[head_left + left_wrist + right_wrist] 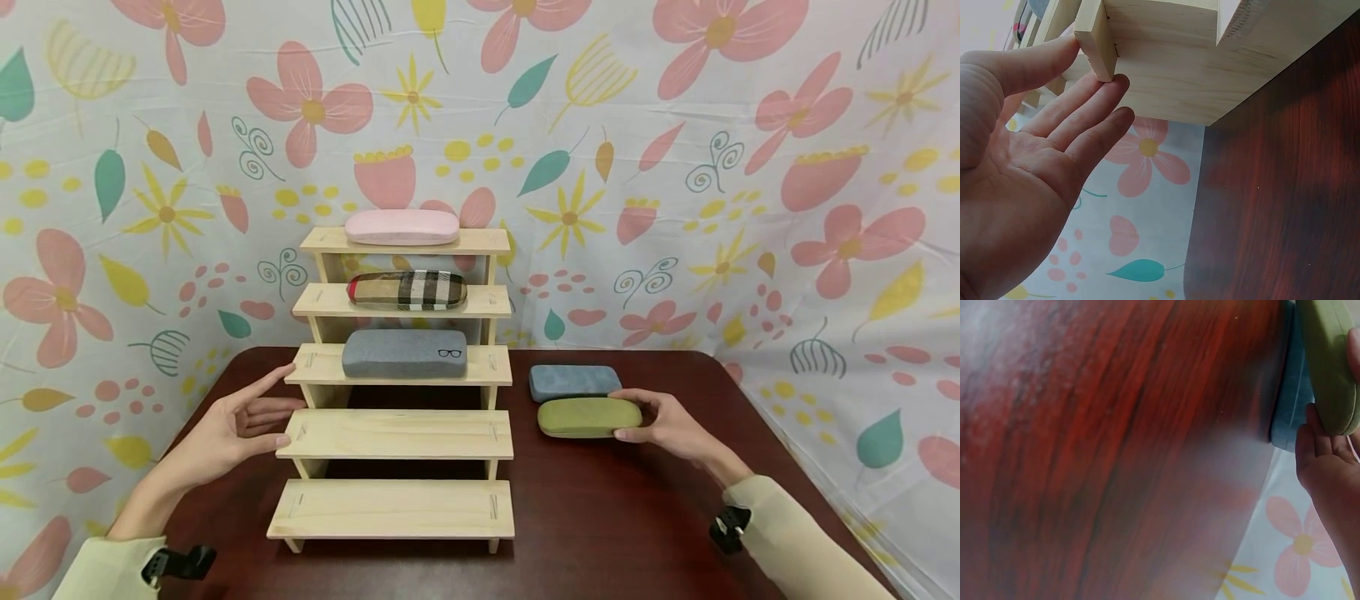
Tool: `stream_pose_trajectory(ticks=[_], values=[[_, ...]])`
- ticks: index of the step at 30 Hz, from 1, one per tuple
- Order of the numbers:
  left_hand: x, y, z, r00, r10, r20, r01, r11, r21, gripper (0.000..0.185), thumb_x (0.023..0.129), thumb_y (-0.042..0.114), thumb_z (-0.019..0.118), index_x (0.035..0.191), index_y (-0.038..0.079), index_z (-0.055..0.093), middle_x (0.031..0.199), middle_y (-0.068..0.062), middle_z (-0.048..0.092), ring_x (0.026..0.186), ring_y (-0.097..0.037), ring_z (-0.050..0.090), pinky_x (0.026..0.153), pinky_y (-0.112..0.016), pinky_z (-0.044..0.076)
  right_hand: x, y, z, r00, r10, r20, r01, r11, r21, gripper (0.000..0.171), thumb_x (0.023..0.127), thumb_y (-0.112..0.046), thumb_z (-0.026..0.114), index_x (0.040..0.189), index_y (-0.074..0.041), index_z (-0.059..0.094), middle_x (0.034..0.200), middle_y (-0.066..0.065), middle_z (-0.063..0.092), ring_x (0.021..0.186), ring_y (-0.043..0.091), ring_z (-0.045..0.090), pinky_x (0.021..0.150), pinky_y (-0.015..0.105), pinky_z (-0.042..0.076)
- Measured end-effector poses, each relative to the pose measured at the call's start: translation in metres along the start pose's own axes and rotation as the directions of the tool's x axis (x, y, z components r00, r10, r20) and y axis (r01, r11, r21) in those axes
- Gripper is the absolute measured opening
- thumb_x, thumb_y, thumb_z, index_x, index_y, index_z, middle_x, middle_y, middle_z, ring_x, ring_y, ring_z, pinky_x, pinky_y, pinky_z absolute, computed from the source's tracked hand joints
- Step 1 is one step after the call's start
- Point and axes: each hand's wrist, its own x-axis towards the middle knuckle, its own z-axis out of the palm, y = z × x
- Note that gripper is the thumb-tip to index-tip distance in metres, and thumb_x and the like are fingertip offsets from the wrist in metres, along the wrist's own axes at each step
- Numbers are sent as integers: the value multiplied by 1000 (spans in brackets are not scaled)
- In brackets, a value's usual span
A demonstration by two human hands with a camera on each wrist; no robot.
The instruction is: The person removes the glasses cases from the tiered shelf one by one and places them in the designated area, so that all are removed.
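Observation:
A stepped wooden rack point(397, 433) stands on the table. My left hand point(232, 421) touches its left side, thumb at the edge of one step and fingers spread along the side; in the left wrist view the fingers are nearly straight against a wooden board point(1100, 47). On the right, my right hand point(663, 425) pinches the right end of a green glasses case point(588, 417) between thumb and fingers. Just behind that lies a blue glasses case point(573, 382). The right wrist view shows the green case point(1332, 369) at the fingers, with the blue case point(1294, 400) beside it.
Upper steps of the rack hold a pink case point(402, 227), a plaid case point(408, 290) and a grey case with a glasses print point(405, 354). The dark red table point(615, 525) lies under everything, and a flowered cloth point(465, 108) hangs behind it.

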Motion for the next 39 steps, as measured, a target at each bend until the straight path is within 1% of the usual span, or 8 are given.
stream_pose_trajectory(ticks=[6, 12, 17, 21, 26, 32, 39], values=[[0, 0, -1, 1000, -1, 2, 1, 1000, 4, 88, 82, -3, 71, 153, 13, 21, 130, -23, 54, 115, -31, 56, 88, -27, 49, 2, 2, 1, 1000, -13, 5, 13, 1000, -4, 63, 80, -19, 79, 134, -3, 51, 115, 12, 59, 91, 30, 58, 72, 33, 52], [0, 1, 0, 1000, 2, 4, -2, 1000, -2, 87, 83, -3, 71, 153, 12, 21, 128, -23, 55, 115, -31, 56, 88, -27, 49, 5, 6, 0, 999, -36, 36, 38, 999, -30, 64, 82, -19, 77, 137, -2, 48, 119, 13, 58, 96, 31, 57, 75, 32, 51], [0, 2, 1, 1000, -4, 0, 4, 1000, -3, 87, 82, -2, 72, 153, 13, 22, 128, -23, 55, 115, -32, 56, 88, -27, 49, 7, 10, 0, 997, -63, 42, 67, 993, -100, 64, 82, -24, 76, 138, -7, 48, 125, 10, 53, 99, 29, 54, 78, 32, 49], [0, 1, 0, 1000, -14, 0, 14, 1000, -4, 87, 83, -2, 72, 153, 14, 22, 127, -23, 56, 115, -34, 55, 88, -28, 49, 8, 13, -1, 996, -74, 39, 79, 987, -139, 63, 82, -26, 77, 137, -9, 50, 127, 9, 49, 97, 26, 53, 77, 32, 48], [0, 1, -1, 1000, -16, -1, 16, 1000, 3, 87, 83, -2, 72, 153, 14, 22, 127, -23, 56, 115, -33, 55, 88, -27, 49, 8, 14, -1, 996, -79, 44, 85, 986, -143, 63, 82, -25, 77, 137, -9, 50, 124, 9, 50, 94, 27, 54, 75, 31, 48], [0, 1, -1, 1000, -15, 0, 15, 1000, 5, 87, 83, -2, 72, 153, 14, 22, 125, -24, 57, 114, -34, 55, 88, -27, 49, 9, 15, -1, 995, -92, 31, 96, 983, -157, 64, 81, -24, 78, 136, -6, 50, 127, 10, 52, 98, 27, 56, 78, 34, 49], [-1, 1, -1, 999, -39, -8, 39, 999, 15, 87, 83, 1, 73, 153, 17, 23, 127, -21, 57, 115, -33, 55, 88, -27, 49, 10, 17, -1, 995, -97, 22, 99, 986, -135, 64, 80, -20, 78, 135, -3, 51, 128, 14, 53, 102, 29, 57, 81, 35, 50]])
